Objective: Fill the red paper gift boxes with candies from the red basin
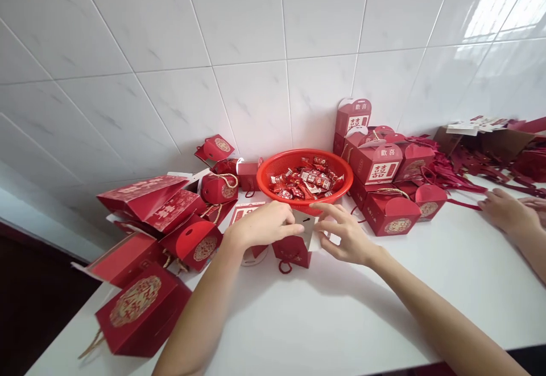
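Note:
A small red gift box [293,252] stands upright on the white table, its pale inner flaps raised and a dark red cord loop at its front. My left hand [263,227] grips its upper left side, thumb on the inner face of a flap. On the right, my right hand [344,232] has its fingers curled on the whitish flap by the box's edge. The fingers partly hide the top of the box. Just behind both hands is a red plastic basket [261,178] of wrapped candies [309,181]. Another printed box [247,210] lies partly behind my left wrist.
Several red gift boxes [145,308] with rope handles are piled at left. More boxes [392,214] are stacked at right, beside red ribbons [443,168] and a brown carton [507,144]. Another person's hand [507,211] rests at the right edge. A tiled wall [247,17] rises behind.

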Motion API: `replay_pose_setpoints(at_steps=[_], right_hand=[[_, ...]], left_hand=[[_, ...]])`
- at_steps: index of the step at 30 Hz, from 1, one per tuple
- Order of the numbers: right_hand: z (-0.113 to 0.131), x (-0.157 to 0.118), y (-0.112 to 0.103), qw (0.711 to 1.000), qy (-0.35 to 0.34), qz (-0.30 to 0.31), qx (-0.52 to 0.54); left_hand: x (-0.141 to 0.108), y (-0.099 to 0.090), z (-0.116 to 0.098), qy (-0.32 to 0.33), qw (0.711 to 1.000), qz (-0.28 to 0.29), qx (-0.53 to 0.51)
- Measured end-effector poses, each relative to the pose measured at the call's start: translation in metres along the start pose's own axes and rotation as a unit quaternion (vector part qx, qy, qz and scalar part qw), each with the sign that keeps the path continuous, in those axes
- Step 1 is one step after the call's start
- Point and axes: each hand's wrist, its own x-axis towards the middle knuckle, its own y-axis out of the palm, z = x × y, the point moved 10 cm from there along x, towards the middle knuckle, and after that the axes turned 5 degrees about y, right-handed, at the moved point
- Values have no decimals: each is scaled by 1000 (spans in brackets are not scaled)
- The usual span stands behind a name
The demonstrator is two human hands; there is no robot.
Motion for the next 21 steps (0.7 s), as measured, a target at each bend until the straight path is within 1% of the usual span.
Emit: replay_pose_setpoints(at_steps=[3, 5, 8, 12, 15, 18, 21], right_hand=[[-6, 0, 11, 997, 4, 77, 19], [-12, -1, 17, 992, 31, 116, 29], [-22, -3, 20, 984, 87, 145, 51], [-30, -5, 19, 971, 155, 140, 117], [-34, -8, 28, 947, 211, 168, 176], [-36, -13, 38, 923, 248, 208, 206], [-37, -14, 39, 917, 260, 235, 189]], left_hand=[[-5, 5, 9, -34, 999, 34, 15], [-9, 7, 15, -62, 997, 48, 21], [-14, 6, 19, -89, 995, 48, 26], [-15, 8, 16, -78, 995, 58, 30], [-15, 11, 16, -75, 994, 73, 28], [-17, 4, 16, -68, 996, 49, 24], [-19, -3, 14, -39, 999, 15, 33]])
